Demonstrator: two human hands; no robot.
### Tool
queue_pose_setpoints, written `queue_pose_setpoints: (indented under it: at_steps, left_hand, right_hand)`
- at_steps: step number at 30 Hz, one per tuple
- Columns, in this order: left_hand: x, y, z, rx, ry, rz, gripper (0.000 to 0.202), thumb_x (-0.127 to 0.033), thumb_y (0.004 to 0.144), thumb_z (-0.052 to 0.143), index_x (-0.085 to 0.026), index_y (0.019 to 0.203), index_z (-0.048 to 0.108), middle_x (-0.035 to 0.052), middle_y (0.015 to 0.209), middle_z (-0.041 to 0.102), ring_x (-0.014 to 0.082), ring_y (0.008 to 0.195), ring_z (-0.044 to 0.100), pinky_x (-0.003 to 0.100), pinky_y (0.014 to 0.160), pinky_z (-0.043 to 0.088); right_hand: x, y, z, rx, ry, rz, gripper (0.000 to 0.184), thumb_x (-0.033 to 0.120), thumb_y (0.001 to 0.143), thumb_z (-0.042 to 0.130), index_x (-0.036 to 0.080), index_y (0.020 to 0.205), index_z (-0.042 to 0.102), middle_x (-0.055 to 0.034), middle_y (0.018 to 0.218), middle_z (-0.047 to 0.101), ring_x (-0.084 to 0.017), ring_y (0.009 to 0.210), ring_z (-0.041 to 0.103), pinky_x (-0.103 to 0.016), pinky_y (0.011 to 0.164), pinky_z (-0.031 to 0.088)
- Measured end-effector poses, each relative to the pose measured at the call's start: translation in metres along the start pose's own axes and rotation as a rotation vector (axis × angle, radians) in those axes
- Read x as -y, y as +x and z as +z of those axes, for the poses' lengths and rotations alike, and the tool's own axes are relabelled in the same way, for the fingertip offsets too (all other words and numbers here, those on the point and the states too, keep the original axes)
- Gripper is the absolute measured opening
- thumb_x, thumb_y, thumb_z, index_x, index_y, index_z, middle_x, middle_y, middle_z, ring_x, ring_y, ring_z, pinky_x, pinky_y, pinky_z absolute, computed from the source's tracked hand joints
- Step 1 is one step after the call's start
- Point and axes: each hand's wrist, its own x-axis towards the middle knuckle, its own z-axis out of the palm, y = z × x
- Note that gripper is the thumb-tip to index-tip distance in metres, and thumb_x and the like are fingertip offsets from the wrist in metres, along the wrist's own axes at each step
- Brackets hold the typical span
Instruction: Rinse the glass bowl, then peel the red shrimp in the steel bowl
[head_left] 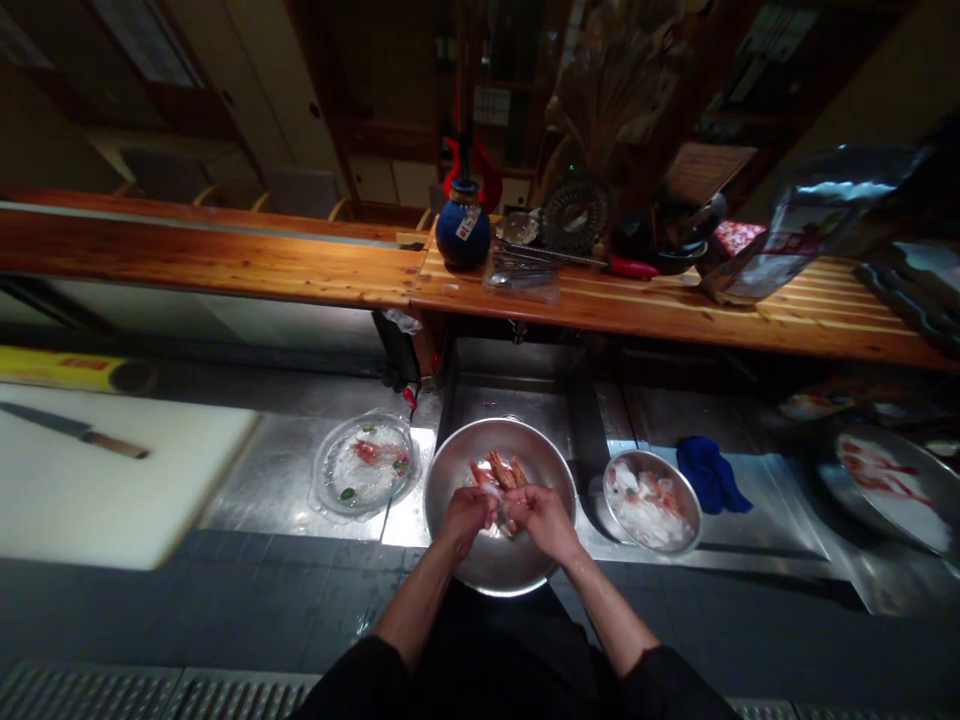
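My left hand [466,517] and my right hand [544,520] meet low over a steel mixing bowl [456,478]. Between their fingers is a pale, peeled-looking shrimp [504,522], partly hidden by my fingers. Several reddish shrimp [500,472] with orange-red tails lie in the bowl just beyond my hands. To the right, a smaller steel bowl [651,502] holds white and pink shrimp pieces. On the left, a glass plate [365,465] holds pale shreds, red bits and green bits.
A blue cloth [709,475] lies on the steel counter [270,490]. At left are a white cutting board [112,490] and a kitchen knife [75,432]. A round tray [892,490] sits at right. Behind stands a sink [510,400], below a wooden bar [600,300] with a blue vase [463,228].
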Motion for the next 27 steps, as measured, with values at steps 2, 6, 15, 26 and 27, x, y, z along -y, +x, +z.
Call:
queue_pose_setpoints:
  at_steps: [2,6,15,26,27]
  left_hand:
    - [0.0,0.0,-0.004,0.004,-0.035,0.0,0.011,-0.019,0.055,0.057,-0.014,0.046,0.055,-0.0006,0.041,0.049,0.0071,0.04,0.036,0.022,0.044,0.023]
    - [-0.006,-0.001,-0.008,0.038,-0.13,-0.019,0.008,-0.019,0.053,0.065,-0.012,0.051,0.061,0.0006,0.046,0.053,0.0068,0.041,0.038,0.021,0.042,0.024]
    - [-0.007,-0.004,-0.004,0.035,-0.458,-0.038,0.033,-0.023,0.048,0.085,-0.011,0.071,0.065,0.0011,0.062,0.059,0.0084,0.054,0.053,0.017,0.047,0.035]
    - [0.003,-0.001,0.001,-0.08,-0.378,0.107,0.03,-0.034,0.057,0.085,-0.011,0.068,0.068,-0.0028,0.053,0.054,0.0044,0.047,0.04,0.017,0.045,0.027]
    - [0.006,0.0,0.001,-0.093,-0.362,0.112,0.029,-0.034,0.06,0.083,-0.011,0.068,0.068,-0.0036,0.05,0.052,0.0039,0.045,0.037,0.017,0.045,0.025]
  right_hand:
    - [0.0,0.001,0.002,0.028,0.175,0.097,0.034,0.041,0.062,0.083,0.016,0.079,0.068,-0.0015,0.062,0.065,-0.014,0.051,0.054,-0.028,0.055,0.047]
    - [0.003,0.002,0.007,0.09,0.343,0.191,0.042,0.046,0.062,0.083,0.013,0.083,0.067,-0.0047,0.077,0.069,-0.011,0.059,0.06,-0.026,0.061,0.054]
    - [0.005,0.002,0.013,-0.049,0.208,-0.04,0.039,0.046,0.073,0.075,0.018,0.096,0.06,-0.0011,0.072,0.066,-0.012,0.053,0.056,-0.024,0.052,0.048]
    - [0.007,-0.001,0.024,-0.032,-0.003,-0.152,0.035,0.052,0.075,0.07,0.017,0.079,0.07,-0.0024,0.069,0.066,-0.014,0.058,0.055,-0.024,0.055,0.041]
    - [0.005,0.0,0.026,-0.07,0.094,-0.087,0.037,0.052,0.069,0.075,0.017,0.08,0.069,-0.0014,0.067,0.066,-0.012,0.055,0.053,-0.023,0.052,0.041]
